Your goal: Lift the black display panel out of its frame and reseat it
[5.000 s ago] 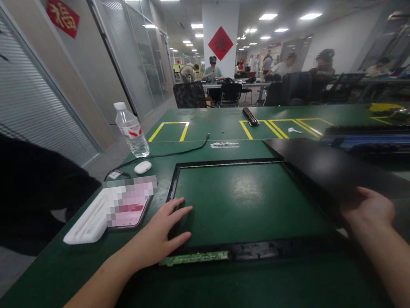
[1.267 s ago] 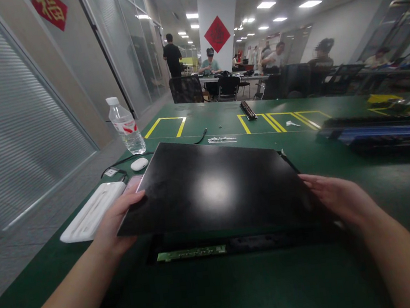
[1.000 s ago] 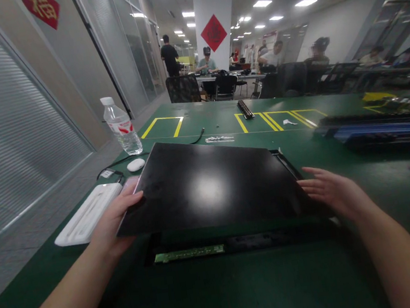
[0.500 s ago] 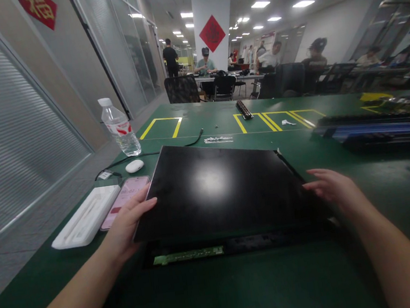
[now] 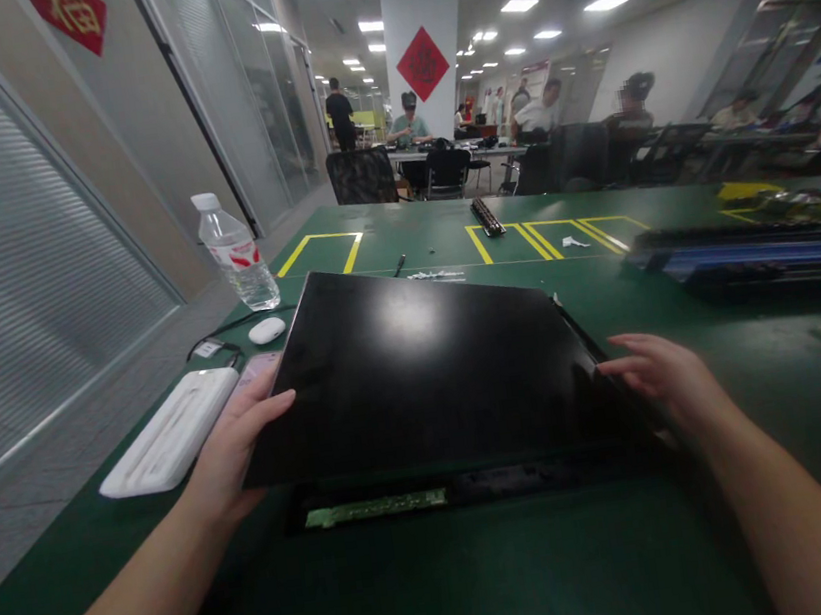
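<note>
A flat black screen panel [image 5: 420,377] lies tilted in front of me, its left side raised higher than its right. My left hand [image 5: 238,436] is closed around the left edge, thumb on the glossy face and fingers underneath. At the right edge, my right hand [image 5: 657,371] has its fingers stretched out, with a fingertip touching or very near the corner side. Under the panel sits a dark frame [image 5: 554,476], mostly hidden, with a green circuit board strip [image 5: 376,507] showing along its near side.
Left of the panel are a white tray-like case [image 5: 170,435], a partly covered phone [image 5: 256,368], a white earbud case [image 5: 266,330], a cable and a water bottle [image 5: 237,255]. A blurred dark blue-edged object [image 5: 767,255] lies right on the green table [image 5: 462,583]. People sit beyond.
My left hand and the panel's left side have moved left and up, so the panel tilts more and covers more of the phone. My right hand has shifted slightly left.
</note>
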Motion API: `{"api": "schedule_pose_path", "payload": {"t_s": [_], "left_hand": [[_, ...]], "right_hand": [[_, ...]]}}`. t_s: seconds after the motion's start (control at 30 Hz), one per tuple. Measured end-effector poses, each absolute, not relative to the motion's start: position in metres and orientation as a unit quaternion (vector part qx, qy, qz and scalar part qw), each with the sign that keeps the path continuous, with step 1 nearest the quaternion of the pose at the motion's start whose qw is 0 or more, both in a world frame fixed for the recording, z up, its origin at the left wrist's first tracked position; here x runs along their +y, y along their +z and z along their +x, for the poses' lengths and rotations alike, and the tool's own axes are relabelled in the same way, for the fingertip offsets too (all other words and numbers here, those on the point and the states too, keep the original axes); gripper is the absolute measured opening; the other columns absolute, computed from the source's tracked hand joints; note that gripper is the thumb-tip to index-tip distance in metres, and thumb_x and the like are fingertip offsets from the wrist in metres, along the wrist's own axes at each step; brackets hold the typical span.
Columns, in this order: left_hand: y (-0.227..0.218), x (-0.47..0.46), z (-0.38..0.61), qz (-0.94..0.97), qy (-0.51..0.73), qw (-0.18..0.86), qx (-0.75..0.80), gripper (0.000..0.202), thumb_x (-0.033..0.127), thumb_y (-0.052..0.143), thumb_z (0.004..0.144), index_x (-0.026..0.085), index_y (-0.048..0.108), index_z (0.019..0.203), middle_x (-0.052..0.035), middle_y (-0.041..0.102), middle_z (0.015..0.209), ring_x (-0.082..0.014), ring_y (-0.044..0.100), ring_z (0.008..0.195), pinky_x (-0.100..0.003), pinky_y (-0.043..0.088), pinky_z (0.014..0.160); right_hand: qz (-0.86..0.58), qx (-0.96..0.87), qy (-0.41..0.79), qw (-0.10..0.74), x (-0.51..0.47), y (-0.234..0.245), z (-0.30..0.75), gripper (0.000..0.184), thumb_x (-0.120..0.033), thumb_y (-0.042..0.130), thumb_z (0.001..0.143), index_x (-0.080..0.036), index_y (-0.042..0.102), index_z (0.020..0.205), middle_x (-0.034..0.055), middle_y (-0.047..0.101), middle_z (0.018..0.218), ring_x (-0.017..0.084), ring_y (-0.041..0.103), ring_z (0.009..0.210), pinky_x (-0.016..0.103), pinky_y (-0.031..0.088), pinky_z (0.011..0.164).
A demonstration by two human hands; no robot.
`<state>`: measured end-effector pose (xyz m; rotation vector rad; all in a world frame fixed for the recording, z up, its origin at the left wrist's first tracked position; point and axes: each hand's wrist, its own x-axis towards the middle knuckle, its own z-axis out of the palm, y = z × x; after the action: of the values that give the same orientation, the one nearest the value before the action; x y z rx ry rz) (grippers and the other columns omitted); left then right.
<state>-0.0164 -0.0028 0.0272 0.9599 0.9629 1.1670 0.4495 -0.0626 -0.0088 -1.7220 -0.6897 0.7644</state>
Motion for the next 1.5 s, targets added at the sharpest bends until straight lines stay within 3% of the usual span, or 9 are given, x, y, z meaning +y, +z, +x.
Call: {"api": "schedule_pose_path", "payload": {"t_s": [0.27,0.53,0.8,0.9,1.1,1.3,1.5], "left_hand": [[0.026,-0.006,-0.010,0.424,0.477,0.630,0.442,0.064,0.033,0.091,0.074,0.027,0.075,0.135,-0.0056,0.085,0.122,-0.0347,0.078,0.118,-0.039,0.065,0.095],[0.021,-0.006,-0.009,0.405,0.441,0.656,0.460,0.057,0.027,0.091,0.073,0.024,0.078,0.128,-0.0056,0.087,0.116,-0.0307,0.083,0.100,-0.026,0.065,0.070],[0.018,-0.003,-0.005,0.403,0.418,0.643,0.499,0.059,0.030,0.087,0.071,0.028,0.078,0.130,-0.0059,0.087,0.102,-0.0332,0.083,0.087,-0.032,0.062,0.060],[0.021,-0.004,-0.005,0.396,0.410,0.644,0.509,0.061,0.029,0.089,0.070,0.029,0.078,0.130,-0.0065,0.087,0.101,-0.0348,0.083,0.089,-0.034,0.062,0.061],[0.022,-0.003,-0.004,0.390,0.408,0.658,0.499,0.059,0.023,0.090,0.064,0.028,0.079,0.122,-0.0074,0.086,0.110,-0.0349,0.082,0.096,-0.034,0.064,0.066],[0.019,-0.001,-0.002,0.379,0.422,0.674,0.473,0.046,0.026,0.081,0.076,0.026,0.077,0.121,-0.0087,0.084,0.116,-0.0364,0.080,0.105,-0.041,0.066,0.079],[0.021,-0.002,-0.001,0.354,0.427,0.651,0.518,0.055,0.019,0.080,0.071,0.026,0.072,0.125,-0.0062,0.084,0.112,-0.0313,0.082,0.091,-0.033,0.062,0.062]], "right_hand": [[-0.758,-0.281,0.293,0.510,-0.065,-0.002,0.447,0.032,-0.041,0.063,0.075,-0.024,0.066,0.102,0.0099,0.079,0.074,0.019,0.060,0.059,0.026,0.036,0.048],[-0.781,-0.292,0.262,0.487,-0.065,0.000,0.448,0.030,-0.044,0.066,0.076,-0.024,0.067,0.098,0.0100,0.078,0.072,0.022,0.064,0.063,0.030,0.043,0.053],[-0.809,-0.315,0.224,0.443,-0.067,0.002,0.449,0.029,-0.047,0.066,0.076,-0.024,0.069,0.092,0.0083,0.078,0.071,0.019,0.055,0.054,0.034,0.043,0.056],[-0.818,-0.340,0.198,0.420,-0.067,-0.001,0.450,0.031,-0.051,0.066,0.076,-0.024,0.070,0.093,0.0080,0.079,0.074,0.019,0.054,0.053,0.035,0.045,0.057],[-0.836,-0.372,0.165,0.369,-0.068,-0.004,0.451,0.031,-0.050,0.063,0.077,-0.025,0.072,0.094,0.0087,0.081,0.081,0.025,0.066,0.064,0.037,0.046,0.059],[-0.845,-0.399,0.129,0.333,-0.067,-0.001,0.449,0.027,-0.047,0.061,0.078,-0.025,0.073,0.089,0.0089,0.081,0.079,0.030,0.072,0.077,0.039,0.047,0.066],[-0.850,-0.397,0.141,0.315,-0.067,0.001,0.449,0.026,-0.046,0.061,0.079,-0.025,0.073,0.090,0.0100,0.081,0.082,0.031,0.073,0.079,0.039,0.049,0.064]]}}
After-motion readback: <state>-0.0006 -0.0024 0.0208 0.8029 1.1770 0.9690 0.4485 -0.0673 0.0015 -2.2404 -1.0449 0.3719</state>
